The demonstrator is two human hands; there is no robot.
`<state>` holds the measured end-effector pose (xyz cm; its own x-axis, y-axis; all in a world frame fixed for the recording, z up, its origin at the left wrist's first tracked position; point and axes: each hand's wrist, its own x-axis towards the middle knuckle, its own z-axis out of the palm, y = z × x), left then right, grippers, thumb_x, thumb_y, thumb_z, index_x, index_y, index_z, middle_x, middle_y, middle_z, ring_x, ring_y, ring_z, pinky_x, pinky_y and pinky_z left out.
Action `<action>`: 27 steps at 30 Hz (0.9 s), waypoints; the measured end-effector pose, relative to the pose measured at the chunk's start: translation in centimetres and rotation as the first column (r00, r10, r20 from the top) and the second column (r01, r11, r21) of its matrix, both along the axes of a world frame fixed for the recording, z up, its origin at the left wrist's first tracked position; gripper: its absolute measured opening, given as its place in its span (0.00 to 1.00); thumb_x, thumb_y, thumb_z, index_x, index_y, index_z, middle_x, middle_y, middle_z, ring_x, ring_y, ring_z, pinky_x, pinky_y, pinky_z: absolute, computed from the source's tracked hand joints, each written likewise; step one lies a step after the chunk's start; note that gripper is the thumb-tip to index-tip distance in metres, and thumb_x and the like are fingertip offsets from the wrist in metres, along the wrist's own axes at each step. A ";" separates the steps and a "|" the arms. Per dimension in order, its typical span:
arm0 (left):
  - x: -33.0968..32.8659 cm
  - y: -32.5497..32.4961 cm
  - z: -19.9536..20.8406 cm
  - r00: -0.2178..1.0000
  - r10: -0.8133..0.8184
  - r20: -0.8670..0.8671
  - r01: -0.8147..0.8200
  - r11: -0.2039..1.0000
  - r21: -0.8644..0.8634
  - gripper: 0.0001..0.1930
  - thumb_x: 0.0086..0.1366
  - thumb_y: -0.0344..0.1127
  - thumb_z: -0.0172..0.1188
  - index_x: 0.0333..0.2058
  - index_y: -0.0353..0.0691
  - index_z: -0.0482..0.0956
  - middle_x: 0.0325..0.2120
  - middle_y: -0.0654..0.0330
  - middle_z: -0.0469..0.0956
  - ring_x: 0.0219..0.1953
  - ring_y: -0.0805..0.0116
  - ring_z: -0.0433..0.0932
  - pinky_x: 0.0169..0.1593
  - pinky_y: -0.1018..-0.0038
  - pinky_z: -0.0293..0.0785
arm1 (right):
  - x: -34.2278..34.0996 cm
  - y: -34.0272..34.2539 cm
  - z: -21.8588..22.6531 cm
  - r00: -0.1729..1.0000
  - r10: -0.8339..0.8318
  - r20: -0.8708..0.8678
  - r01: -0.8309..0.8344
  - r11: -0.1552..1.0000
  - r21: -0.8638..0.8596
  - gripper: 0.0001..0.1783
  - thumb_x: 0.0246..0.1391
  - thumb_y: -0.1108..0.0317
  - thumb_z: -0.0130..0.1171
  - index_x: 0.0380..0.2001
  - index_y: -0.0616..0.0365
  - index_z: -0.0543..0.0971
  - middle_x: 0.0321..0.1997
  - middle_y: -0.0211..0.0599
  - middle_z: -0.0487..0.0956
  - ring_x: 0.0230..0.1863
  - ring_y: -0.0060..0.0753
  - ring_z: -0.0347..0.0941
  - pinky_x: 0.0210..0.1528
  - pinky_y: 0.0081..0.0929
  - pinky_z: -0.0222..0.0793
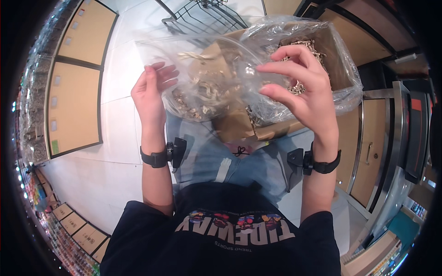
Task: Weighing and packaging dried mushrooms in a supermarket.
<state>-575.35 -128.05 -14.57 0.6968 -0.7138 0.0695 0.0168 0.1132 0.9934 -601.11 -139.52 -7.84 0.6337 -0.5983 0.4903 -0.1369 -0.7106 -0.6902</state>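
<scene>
A clear zip-top plastic bag [209,99] stands in front of me, with pale dried strips and small brown pieces in it. My left hand [154,87] is at the bag's left side, thumb apart from its half-bent fingers, which reach toward the film. On the right, my right hand [306,80] hovers over an open cardboard box [278,130], thumb and forefinger spread with a gap between them. Nothing shows in either hand, though the film is hard to trace near the fingertips. A crinkled plastic liner [343,99] covers the box rim, and brown-and-white dried pieces [317,53] lie inside.
The box is close to my jeans-covered legs [198,152]. A black wire basket [202,18] stands beyond it on the white tiled floor [124,124]. Wooden cabinets [76,99] line the left, and a cupboard door [368,156] is at the right.
</scene>
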 end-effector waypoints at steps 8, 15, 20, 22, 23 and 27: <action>-0.7 0.3 0.0 0.997 -0.068 0.049 0.070 0.997 -0.039 0.22 0.68 0.45 0.48 0.39 0.26 0.75 0.31 0.49 0.79 0.34 0.62 0.80 0.37 0.72 0.77 | 0.2 0.7 1.5 0.990 -0.071 -0.126 0.029 0.953 -0.303 0.16 0.37 0.61 0.69 0.32 0.52 0.82 0.49 0.39 0.72 0.47 0.41 0.67 0.48 0.33 0.64; -0.3 1.7 -0.2 0.994 -0.055 0.092 0.065 0.993 -0.102 0.21 0.69 0.45 0.46 0.39 0.26 0.74 0.32 0.48 0.79 0.34 0.62 0.79 0.37 0.71 0.76 | 0.3 1.5 2.0 0.973 -0.092 -0.212 0.014 0.940 -0.341 0.19 0.35 0.57 0.69 0.32 0.53 0.81 0.56 0.41 0.69 0.56 0.48 0.63 0.57 0.40 0.59; 0.9 2.4 -0.3 0.998 -0.002 -0.062 -0.005 0.993 -0.117 0.21 0.69 0.46 0.43 0.40 0.31 0.72 0.35 0.49 0.77 0.38 0.57 0.78 0.42 0.65 0.75 | -0.8 1.5 0.9 0.987 -0.155 -0.040 0.147 0.977 -0.152 0.17 0.38 0.63 0.69 0.34 0.57 0.80 0.49 0.42 0.73 0.51 0.42 0.69 0.52 0.34 0.64; 0.6 2.6 -0.4 0.995 -0.007 -0.097 -0.004 0.993 -0.117 0.21 0.69 0.47 0.43 0.41 0.31 0.71 0.36 0.47 0.77 0.39 0.55 0.78 0.43 0.63 0.75 | -0.6 2.2 -0.4 0.989 -0.145 0.037 0.140 0.984 0.111 0.13 0.41 0.70 0.65 0.34 0.60 0.79 0.36 0.40 0.79 0.39 0.35 0.76 0.42 0.25 0.70; 0.5 3.1 -0.4 0.997 -0.071 -0.040 0.065 0.990 -0.128 0.21 0.69 0.48 0.43 0.41 0.30 0.71 0.37 0.46 0.76 0.39 0.53 0.78 0.44 0.62 0.75 | -0.7 2.7 -0.6 0.987 -0.159 0.034 0.155 0.982 0.107 0.13 0.41 0.70 0.65 0.34 0.60 0.79 0.36 0.40 0.79 0.39 0.35 0.76 0.42 0.25 0.70; 0.1 4.7 -0.2 0.942 -0.174 0.289 0.212 0.971 -0.107 0.21 0.68 0.44 0.46 0.38 0.26 0.74 0.35 0.45 0.78 0.38 0.57 0.78 0.45 0.67 0.73 | 1.7 5.3 -0.6 0.889 -0.182 0.420 0.139 0.982 0.131 0.07 0.41 0.77 0.63 0.28 0.59 0.80 0.28 0.36 0.79 0.32 0.30 0.75 0.35 0.22 0.69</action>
<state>-575.26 -123.33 -14.73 0.4866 -0.8031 0.3439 -0.2203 0.2681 0.9379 -599.41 -134.17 -8.46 0.2668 -0.7313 0.6277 0.0805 -0.6321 -0.7707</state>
